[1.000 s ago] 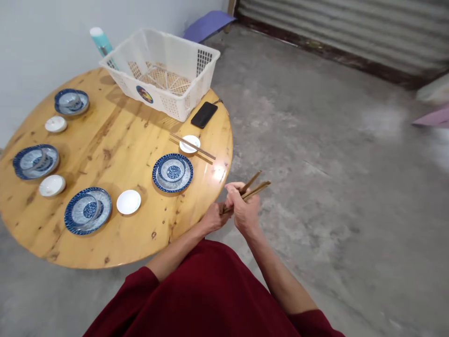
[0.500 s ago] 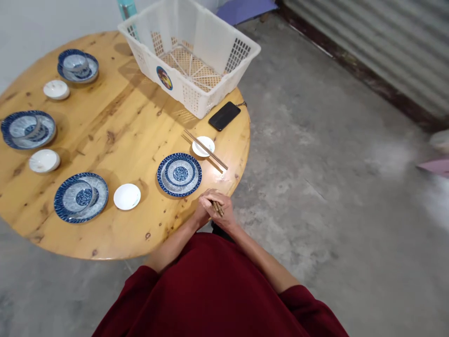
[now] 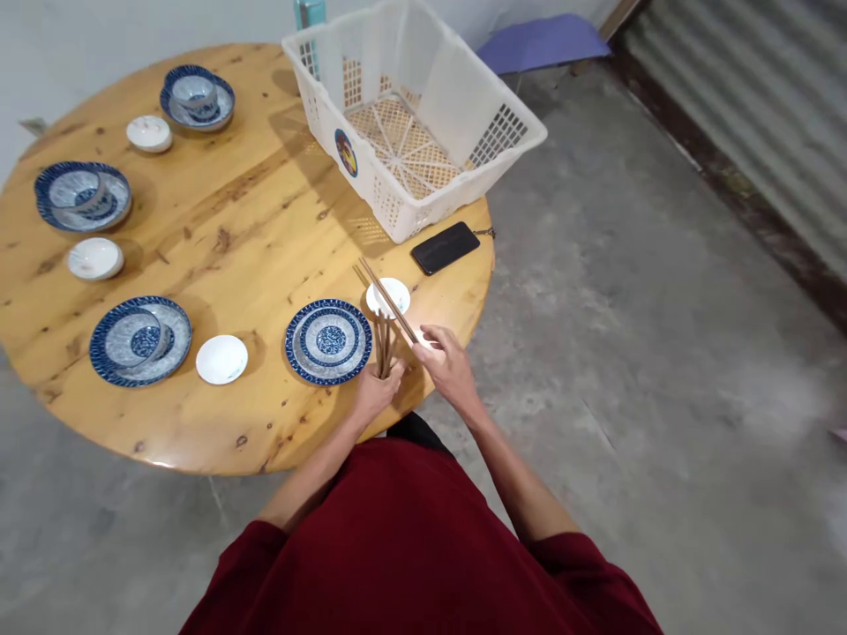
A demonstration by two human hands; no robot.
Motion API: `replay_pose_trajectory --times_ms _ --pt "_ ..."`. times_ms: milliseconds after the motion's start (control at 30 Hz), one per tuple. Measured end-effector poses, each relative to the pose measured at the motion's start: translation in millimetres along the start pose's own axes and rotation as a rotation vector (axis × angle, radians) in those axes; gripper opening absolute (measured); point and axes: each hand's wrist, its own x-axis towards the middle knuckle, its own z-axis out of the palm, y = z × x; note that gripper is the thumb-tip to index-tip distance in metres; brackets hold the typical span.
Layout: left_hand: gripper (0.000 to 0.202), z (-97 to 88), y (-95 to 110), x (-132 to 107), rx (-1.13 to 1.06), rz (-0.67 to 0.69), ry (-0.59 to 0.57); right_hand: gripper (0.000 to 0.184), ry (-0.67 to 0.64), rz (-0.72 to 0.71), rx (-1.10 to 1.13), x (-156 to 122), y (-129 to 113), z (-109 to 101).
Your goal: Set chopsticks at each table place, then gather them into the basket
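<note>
A bundle of several brown chopsticks stands up out of my left hand, whose fingers are wrapped round their lower ends. Over the table's near right edge, my right hand has thumb and fingertips closed at the near ends of another pair of chopsticks. That pair lies slantwise across a small white bowl. Just left of my left hand is a blue-patterned plate with a matching bowl on it. The bundle partly covers the front of the white bowl.
The round wooden table holds more blue plates with bowls, such as one plate, and small white bowls, one nearby. A black phone lies by a large white plastic basket. Concrete floor is at right.
My hands were together round the bundle; now they are apart. The left keeps the bundle, raised upright, while the right has moved to the pair on the white bowl. The view has turned slightly.
</note>
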Motion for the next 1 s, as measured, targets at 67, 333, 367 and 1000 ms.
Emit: replay_pose_trajectory --times_ms 67,333,367,1000 --pt "0.037 11.2 5.3 5.5 -0.031 0.007 0.013 0.053 -0.022 0.103 -0.222 18.0 20.1 -1.2" --pt "0.045 56.3 14.3 38.5 -0.318 -0.066 0.310 0.032 -0.437 0.149 -0.471 52.2 54.6 7.4" --pt "0.046 59.8 14.9 43.2 -0.343 -0.078 0.363 0.033 -0.451 0.123 -0.391 52.2 57.4 5.5" --pt "0.038 92.7 53.7 53.6 -0.066 0.079 0.349 0.043 -0.387 -0.089 0.299 69.3 58.6 -60.2"
